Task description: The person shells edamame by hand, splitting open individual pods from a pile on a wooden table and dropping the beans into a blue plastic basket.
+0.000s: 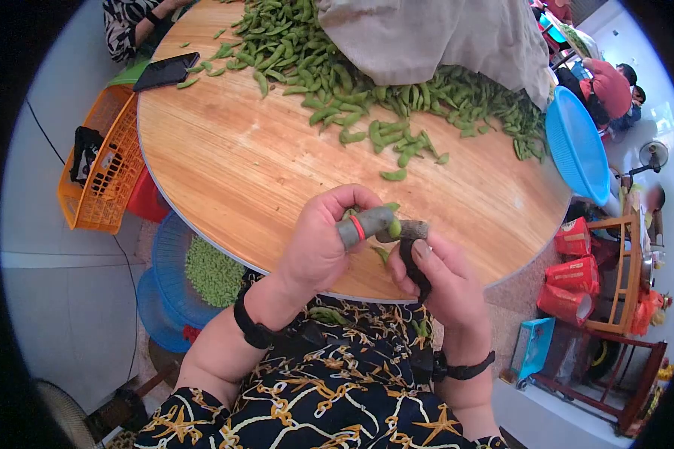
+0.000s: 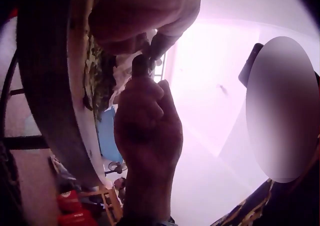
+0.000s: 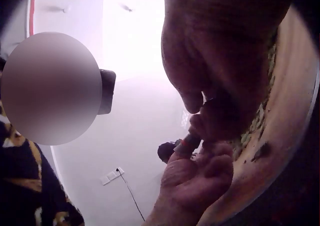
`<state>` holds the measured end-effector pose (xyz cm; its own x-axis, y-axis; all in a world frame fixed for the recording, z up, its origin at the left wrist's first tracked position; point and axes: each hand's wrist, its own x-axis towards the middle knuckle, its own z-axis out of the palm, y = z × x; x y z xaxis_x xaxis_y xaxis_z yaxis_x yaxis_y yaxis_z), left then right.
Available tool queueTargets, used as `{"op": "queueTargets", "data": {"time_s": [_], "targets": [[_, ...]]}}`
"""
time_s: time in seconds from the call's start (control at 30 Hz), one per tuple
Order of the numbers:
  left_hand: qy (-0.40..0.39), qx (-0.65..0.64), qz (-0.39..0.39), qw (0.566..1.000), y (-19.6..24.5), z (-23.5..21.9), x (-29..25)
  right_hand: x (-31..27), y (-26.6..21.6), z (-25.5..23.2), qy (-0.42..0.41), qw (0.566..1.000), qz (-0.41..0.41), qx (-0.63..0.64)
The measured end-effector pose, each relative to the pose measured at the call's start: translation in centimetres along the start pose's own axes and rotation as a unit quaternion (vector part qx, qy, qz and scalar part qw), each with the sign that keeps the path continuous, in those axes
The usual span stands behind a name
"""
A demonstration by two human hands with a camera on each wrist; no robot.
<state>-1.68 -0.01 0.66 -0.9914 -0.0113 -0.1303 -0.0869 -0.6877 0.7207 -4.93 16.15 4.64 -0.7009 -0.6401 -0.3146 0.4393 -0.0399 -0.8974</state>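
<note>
Over the table's near edge, my two hands meet at a green soybean pod (image 1: 394,226). My left hand (image 1: 307,243) pinches the pod; one of its digits wears a grey finger cover (image 1: 365,226) with a red band. From the other side my right hand (image 1: 457,284) grips the pod's end with curled fingers. A worn brownish cover (image 1: 414,230) sits on its fingertip, with a black wrap (image 1: 413,269) below. Both wrist views are dark, showing the left hand (image 3: 195,178) and right hand (image 2: 147,121) fingertip to fingertip; the pod is mostly hidden there.
A heap of soybean pods (image 1: 299,52) lies across the round wooden table (image 1: 225,157), partly under a grey cloth (image 1: 434,37). A phone (image 1: 166,72) rests at the left edge. Shelled beans (image 1: 211,271) fill a blue basket below left. An orange crate (image 1: 101,168) stands beside it.
</note>
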Motion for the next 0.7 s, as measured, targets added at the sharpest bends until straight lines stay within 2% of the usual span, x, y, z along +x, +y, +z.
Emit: {"op": "queueTargets", "data": {"time_s": [0.07, 0.13, 0.17, 0.23, 0.37, 0.43, 0.47, 0.5, 0.53, 0.57, 0.63, 0.67, 0.7], "targets": [[0.021, 0.036, 0.007, 0.999, -0.2, 0.0, 0.0, 0.0, 0.3, -0.4, -0.026, 1.000, -0.006, 0.005], [0.057, 0.122, 0.061, 0.989, -0.8, 0.1, 0.0, 0.2, 0.3, -0.6, -0.021, 1.000, 0.005, -0.020], [0.057, 0.123, 0.061, 0.989, -0.9, 0.2, -0.1, 0.3, 0.4, -0.7, -0.015, 0.999, 0.016, -0.044], [0.070, 0.216, 0.108, 0.968, -1.1, 0.3, -0.2, 0.4, 0.6, -0.8, -0.010, 0.998, 0.010, -0.059], [0.049, 0.174, 0.087, 0.980, -0.7, 1.0, -0.4, 0.4, 0.8, -0.7, 0.015, 0.992, -0.027, -0.125], [-0.045, 0.071, 0.058, 0.995, -0.8, 0.0, -0.3, 0.3, 0.8, -0.7, 0.003, 0.995, -0.008, -0.099], [-0.044, 0.070, 0.057, 0.995, -0.7, -0.3, -0.3, 0.2, 0.7, -0.7, -0.010, 0.997, 0.013, -0.072], [-0.086, 0.014, 0.018, 0.996, -0.7, -0.7, -0.2, 0.2, 0.7, -0.6, -0.009, 0.997, 0.014, -0.072], [-0.126, -0.042, -0.020, 0.991, -0.6, -0.9, -0.1, 0.2, 0.5, -0.6, -0.012, 0.999, 0.049, 0.002], [-0.126, -0.042, -0.020, 0.991, -0.4, -0.7, -0.2, 0.2, 0.5, -0.5, -0.015, 0.994, 0.083, 0.076], [-0.085, -0.073, -0.079, 0.991, 0.3, 0.0, -0.4, 0.6, 0.8, -0.7, 0.002, 0.997, 0.060, 0.052], [-0.086, -0.074, -0.079, 0.990, -0.2, 0.0, -0.2, 0.9, 1.1, -0.8, 0.019, 0.999, 0.037, 0.028], [-0.057, 0.005, -0.016, 0.998, -1.0, -0.2, 0.1, 1.3, 1.3, -0.8, 0.020, 0.999, 0.037, 0.028]]}}
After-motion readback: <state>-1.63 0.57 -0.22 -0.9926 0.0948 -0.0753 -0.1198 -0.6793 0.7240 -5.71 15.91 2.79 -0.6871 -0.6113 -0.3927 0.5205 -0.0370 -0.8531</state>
